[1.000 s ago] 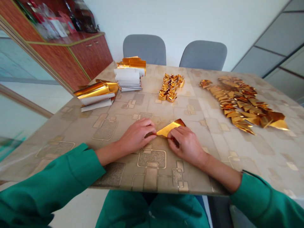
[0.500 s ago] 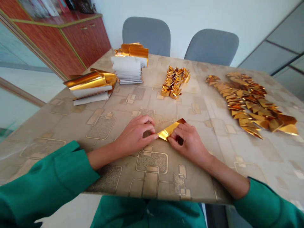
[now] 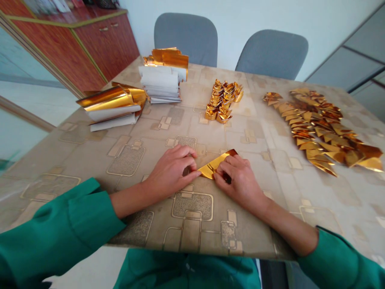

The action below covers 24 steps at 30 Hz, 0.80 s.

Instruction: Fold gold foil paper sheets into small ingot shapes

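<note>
Foil-and-paper stack [image 3: 112, 105] on far left of bench [image 3: 90, 160]; second stack [image 3: 161, 82] just beside it. Left hand [image 3: 171, 170] curled, thumb pinching left tip of gold foil piece [image 3: 215, 165]. Foil folded, held low over bench between hands. Right hand [image 3: 237, 180] closed on foil's right part. Beyond: folded gold pieces [image 3: 222, 102] clustered centre; larger gold pile [image 3: 319, 128] far right.

Two hands [image 3: 171, 172] [image 3: 240, 184] are pinching one folded gold foil sheet [image 3: 212, 166] — two foil-and-paper stacks [image 3: 159, 84] [image 3: 111, 106], two heaps of folded foil pieces [image 3: 222, 102] [image 3: 313, 128] and two grey chairs [image 3: 185, 40] [image 3: 270, 54] are sitting nearby.
</note>
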### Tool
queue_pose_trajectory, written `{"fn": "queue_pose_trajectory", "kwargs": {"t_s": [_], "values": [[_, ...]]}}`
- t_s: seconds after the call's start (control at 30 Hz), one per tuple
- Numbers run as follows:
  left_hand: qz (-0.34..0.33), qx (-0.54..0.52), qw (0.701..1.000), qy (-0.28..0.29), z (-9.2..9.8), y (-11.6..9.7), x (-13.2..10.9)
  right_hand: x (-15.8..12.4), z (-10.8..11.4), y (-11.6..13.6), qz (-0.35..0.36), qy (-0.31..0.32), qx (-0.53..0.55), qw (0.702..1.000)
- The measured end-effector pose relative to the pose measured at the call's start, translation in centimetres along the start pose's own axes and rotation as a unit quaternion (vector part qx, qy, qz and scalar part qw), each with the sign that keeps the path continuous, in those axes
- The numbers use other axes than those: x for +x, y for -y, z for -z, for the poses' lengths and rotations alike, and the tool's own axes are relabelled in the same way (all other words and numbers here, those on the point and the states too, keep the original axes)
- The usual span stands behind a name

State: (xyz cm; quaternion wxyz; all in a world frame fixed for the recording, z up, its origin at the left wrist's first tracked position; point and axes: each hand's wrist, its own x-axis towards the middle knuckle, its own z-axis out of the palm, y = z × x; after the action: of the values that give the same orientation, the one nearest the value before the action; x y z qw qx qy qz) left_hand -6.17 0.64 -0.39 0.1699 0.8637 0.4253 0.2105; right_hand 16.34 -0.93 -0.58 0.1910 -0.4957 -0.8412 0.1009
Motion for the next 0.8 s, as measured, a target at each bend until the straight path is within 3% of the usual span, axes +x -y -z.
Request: {"fn": "queue_pose_trajectory", "kwargs": {"t_s": [0.63, 0.7, 0.8], "values": [[0.010, 0.072, 0.997, -0.008, -0.18, -0.36, 0.21, 0.10, -0.53, 0.10, -0.017, -0.016, -0.017, 1.000], [-0.019, 0.086, 0.996, -0.013, -0.16, -0.40, 0.25, 0.08, -0.62, 0.10, -0.018, -0.022, -0.012, 1.000], [-0.121, 0.136, 0.983, 0.001, -0.22, -0.70, 0.25, 0.06, -0.76, 0.05, -0.021, -0.032, -0.009, 0.999]]}}
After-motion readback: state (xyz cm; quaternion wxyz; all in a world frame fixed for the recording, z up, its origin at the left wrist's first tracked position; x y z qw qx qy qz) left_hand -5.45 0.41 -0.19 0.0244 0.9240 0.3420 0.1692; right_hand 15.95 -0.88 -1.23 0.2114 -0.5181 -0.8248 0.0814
